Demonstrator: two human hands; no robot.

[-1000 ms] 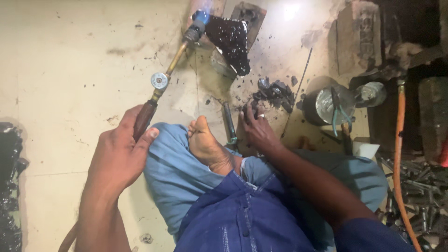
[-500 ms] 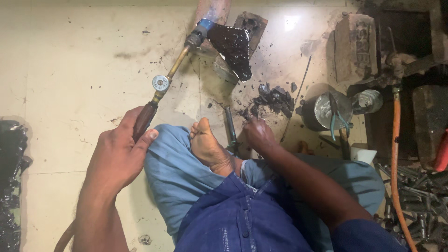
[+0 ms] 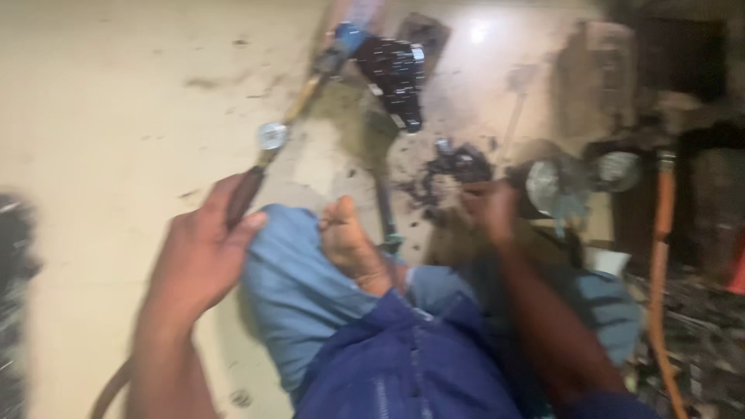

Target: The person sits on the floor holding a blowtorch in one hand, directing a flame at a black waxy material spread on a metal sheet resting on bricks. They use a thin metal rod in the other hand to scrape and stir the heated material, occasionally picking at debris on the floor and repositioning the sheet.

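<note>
A metal workshop is showing here: a torch [image 3: 310, 85] is lying over a stained concrete floor [image 3: 116, 116], an orange hose [image 3: 660, 256] and scrap metal [image 3: 698, 334] crowding the side.

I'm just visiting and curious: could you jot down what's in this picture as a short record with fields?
Setting: pale floor, person seated on it, bare foot drawn in
Left hand: grips the dark handle of a gas torch whose tip points at a dark metal piece
Right hand: blurred, beside dark scraps; what it holds cannot be told
Right side: orange hose, round metal parts
Image: motion-blurred
</note>
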